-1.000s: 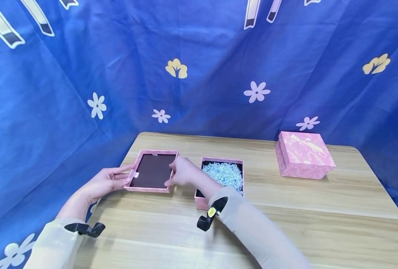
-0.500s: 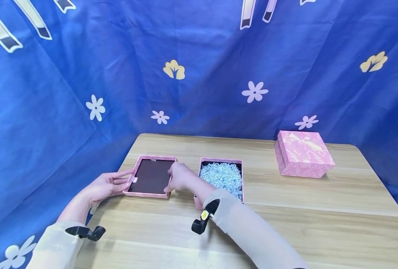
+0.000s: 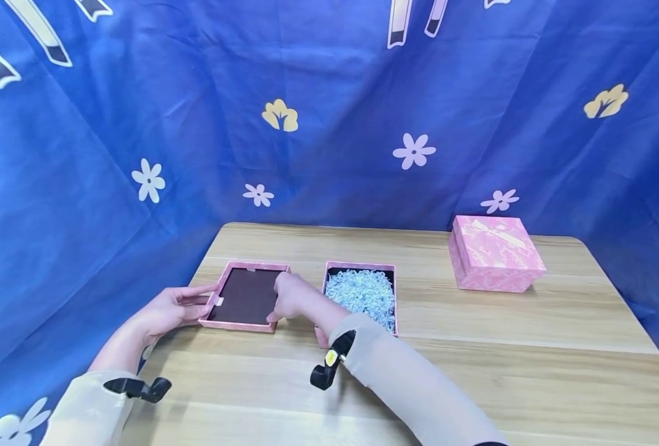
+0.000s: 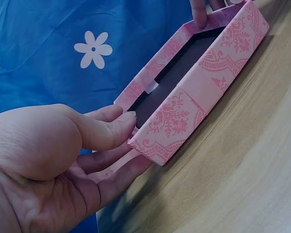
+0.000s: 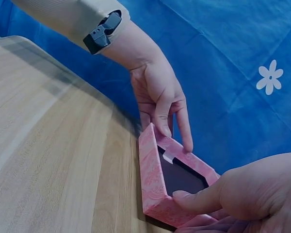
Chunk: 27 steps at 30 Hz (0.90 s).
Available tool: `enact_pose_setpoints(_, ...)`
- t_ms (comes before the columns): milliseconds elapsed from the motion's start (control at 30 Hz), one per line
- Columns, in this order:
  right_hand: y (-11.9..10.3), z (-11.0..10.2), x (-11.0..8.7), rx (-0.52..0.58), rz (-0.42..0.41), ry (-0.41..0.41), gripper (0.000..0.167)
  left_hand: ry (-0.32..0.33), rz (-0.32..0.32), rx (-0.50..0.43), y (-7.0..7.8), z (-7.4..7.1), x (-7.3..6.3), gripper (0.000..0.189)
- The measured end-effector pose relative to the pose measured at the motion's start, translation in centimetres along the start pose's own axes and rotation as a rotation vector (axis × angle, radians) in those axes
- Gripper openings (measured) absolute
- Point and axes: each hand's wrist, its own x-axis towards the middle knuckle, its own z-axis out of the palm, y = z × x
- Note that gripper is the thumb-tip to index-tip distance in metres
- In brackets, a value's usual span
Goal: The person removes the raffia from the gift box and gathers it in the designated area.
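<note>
Left hand [image 3: 165,311] and right hand [image 3: 295,298], fingers nearly closed, pinch one upturned lid [image 3: 244,297]; right, one open box [image 3: 357,264] holds blue shreds [image 3: 361,296]; far right, one lidded box [image 3: 497,254].

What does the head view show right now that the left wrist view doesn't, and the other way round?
Only the head view: the closed pink box with its pale bow, and the open box filled with blue shredded paper.

Only the left wrist view: the ornate print on the outer wall of the shallow pink lid, clear enough to make out.

Both: the lid, its white tab, the left hand holding it, fingers of the right hand, the wooden table and the flowered blue cloth.
</note>
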Motion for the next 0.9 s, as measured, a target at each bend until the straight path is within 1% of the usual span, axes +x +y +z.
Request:
enact_pose_setpoints(133, -0.3, 0.1, 0.0, 0.006, 0.017, -0.003, 0.066, 0.006, -0.012, 0.023, 0.1, -0.1, -0.3, 0.064)
enact_pose_setpoints(233, -0.5, -0.1, -0.1, 0.01, 0.022, -0.001, 0.068, -0.002, -0.029, 0.006, 0.2, -0.3, -0.4, 0.065)
enact_pose_setpoints(300, -0.5, -0.4, -0.3, 0.014, 0.022, 0.001, 0.07, 0.001, -0.032, 0.013, 0.3, -0.4, -0.4, 0.066)
enact_pose_setpoints(367, -0.5, -0.8, -0.6, 0.018, 0.014, 0.002, 0.07, 0.016, -0.022, 0.055, 0.7, -0.5, -0.4, 0.066)
enact_pose_setpoints(467, -0.2, -1.7, -0.9, 0.013, -0.027, 0.013, 0.07, 0.04, 0.0, 0.102, 1.2, -0.7, -0.4, 0.065)
enact_pose_setpoints(500, -0.1, -2.0, -1.0, 0.027, -0.044, 0.01, 0.07, 0.048, 0.009, 0.117, 1.3, -0.7, -0.5, 0.065)
enact_pose_setpoints(600, 0.4, -3.0, -1.3, 0.143, -0.092, -0.003, 0.07, 0.073, 0.014, 0.123, 1.7, -0.9, -0.5, 0.067)
enact_pose_setpoints(733, 1.1, -4.1, -1.7, 0.337, -0.15, -0.043, 0.069, 0.097, 0.045, 0.149, 2.1, -1.1, -0.6, 0.067)
enact_pose_setpoints(900, 1.8, -5.1, -2.4, 0.399, -0.248, -0.059, 0.067, 0.113, 0.104, 0.147, 3.1, -0.6, -0.6, 0.067)
